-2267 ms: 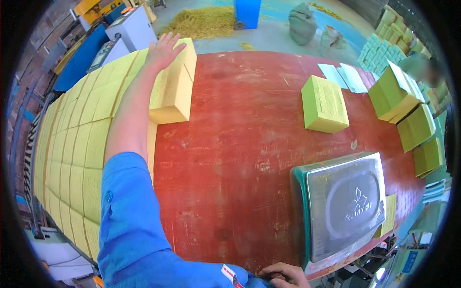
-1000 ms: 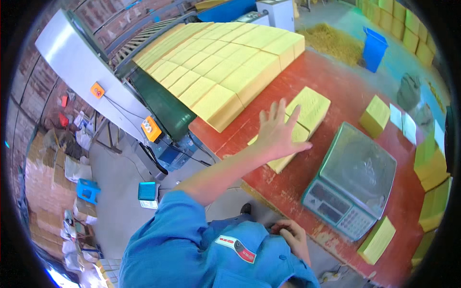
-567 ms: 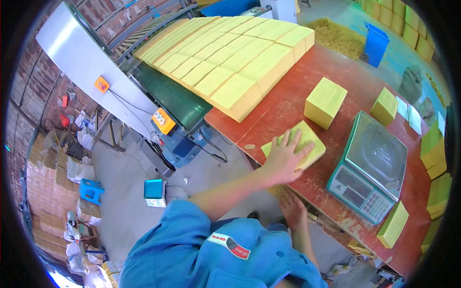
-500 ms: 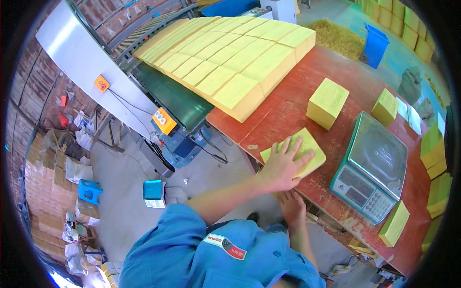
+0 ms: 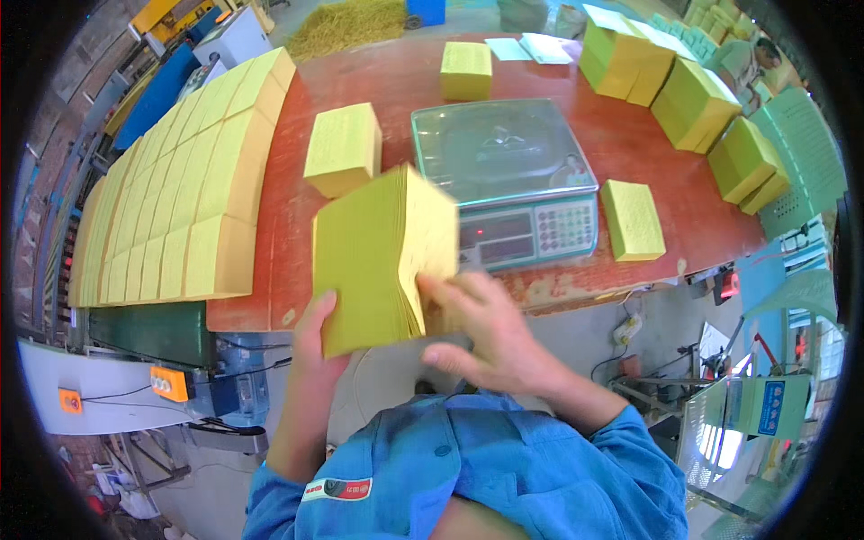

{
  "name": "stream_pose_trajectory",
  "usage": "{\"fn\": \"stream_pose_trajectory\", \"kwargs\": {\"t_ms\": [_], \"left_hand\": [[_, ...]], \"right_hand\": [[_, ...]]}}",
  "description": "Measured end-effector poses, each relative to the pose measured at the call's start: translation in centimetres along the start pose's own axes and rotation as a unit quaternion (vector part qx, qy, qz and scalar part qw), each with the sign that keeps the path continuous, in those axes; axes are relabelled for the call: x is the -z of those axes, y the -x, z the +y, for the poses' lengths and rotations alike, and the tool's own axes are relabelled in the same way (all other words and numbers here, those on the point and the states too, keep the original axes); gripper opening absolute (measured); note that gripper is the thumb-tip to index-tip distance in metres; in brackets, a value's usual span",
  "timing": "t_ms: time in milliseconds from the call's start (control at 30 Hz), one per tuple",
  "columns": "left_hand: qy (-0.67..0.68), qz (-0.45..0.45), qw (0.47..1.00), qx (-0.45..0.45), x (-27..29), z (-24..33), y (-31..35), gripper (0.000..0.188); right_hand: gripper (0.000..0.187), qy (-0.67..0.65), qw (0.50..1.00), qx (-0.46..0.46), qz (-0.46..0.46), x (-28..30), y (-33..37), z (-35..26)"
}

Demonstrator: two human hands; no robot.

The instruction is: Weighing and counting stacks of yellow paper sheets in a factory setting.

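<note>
A thick stack of yellow paper sheets [image 5: 364, 256] is held up over the table's near edge. My left hand [image 5: 322, 337] grips its lower left corner, with the thumb on the front and the other fingers hidden behind. At the stack's right side, where some sheets bend apart, the fingertips of my right hand [image 5: 490, 333] touch the paper. That hand's thumb stretches away from its fingers, and nothing is clasped in it. Just beyond the stack stands a digital scale [image 5: 504, 148] with a bare clear-covered pan.
Rows of yellow paper stacks [image 5: 180, 171] fill the left side, beside a green conveyor belt [image 5: 148, 328]. Single stacks [image 5: 346, 144] lie on the red table [image 5: 378, 85], one [image 5: 633, 220] right of the scale. More stacks [image 5: 693, 103] line the right, near another person [image 5: 742, 67].
The view has swung to the right. The paper stack, earlier near the table edge under my left hand, is now raised and tilted in that hand. My right hand has come up to its sheets.
</note>
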State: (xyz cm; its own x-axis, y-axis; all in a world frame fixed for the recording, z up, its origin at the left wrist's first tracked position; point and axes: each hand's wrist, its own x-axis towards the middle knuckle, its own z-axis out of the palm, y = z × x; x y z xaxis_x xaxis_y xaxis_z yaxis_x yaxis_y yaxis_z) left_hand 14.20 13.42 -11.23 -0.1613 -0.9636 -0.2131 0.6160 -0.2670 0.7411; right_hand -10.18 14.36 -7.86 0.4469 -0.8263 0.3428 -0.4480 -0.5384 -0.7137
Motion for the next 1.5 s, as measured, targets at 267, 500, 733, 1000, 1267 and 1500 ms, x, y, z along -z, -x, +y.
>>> {"fn": "stream_pose_trajectory", "kwargs": {"t_ms": [267, 500, 733, 1000, 1267, 1500], "left_hand": [[0.334, -0.112, 0.933, 0.071, -13.7, -9.2, -19.7, 0.057], [0.267, -0.096, 0.946, 0.159, -13.2, -9.4, -17.5, 0.070], [-0.762, 0.246, 0.552, -0.230, -3.6, 2.6, -20.9, 0.074], [-0.859, 0.169, 0.481, -0.047, 4.6, 3.9, -26.0, 0.101], [-0.875, -0.234, 0.380, -0.191, 7.8, 9.3, -9.6, 0.101], [-0.245, 0.224, 0.940, -0.077, 16.5, -0.5, 2.7, 0.073]], "right_hand": [[0.049, 0.325, 0.934, 0.020, 0.149, 12.5, -10.2, 9.5], [0.052, 0.276, 0.953, -0.003, 0.121, 12.5, -10.4, 14.7], [0.065, 0.343, 0.936, -0.008, 0.085, 11.0, -8.9, 13.9], [0.062, 0.294, 0.948, 0.012, 0.122, 9.6, -9.5, 7.2], [0.064, -0.011, 1.000, -0.029, 0.000, -5.4, -17.7, 7.8], [0.079, -0.162, 0.953, -0.169, -0.195, -13.0, -14.5, 8.8]]}}
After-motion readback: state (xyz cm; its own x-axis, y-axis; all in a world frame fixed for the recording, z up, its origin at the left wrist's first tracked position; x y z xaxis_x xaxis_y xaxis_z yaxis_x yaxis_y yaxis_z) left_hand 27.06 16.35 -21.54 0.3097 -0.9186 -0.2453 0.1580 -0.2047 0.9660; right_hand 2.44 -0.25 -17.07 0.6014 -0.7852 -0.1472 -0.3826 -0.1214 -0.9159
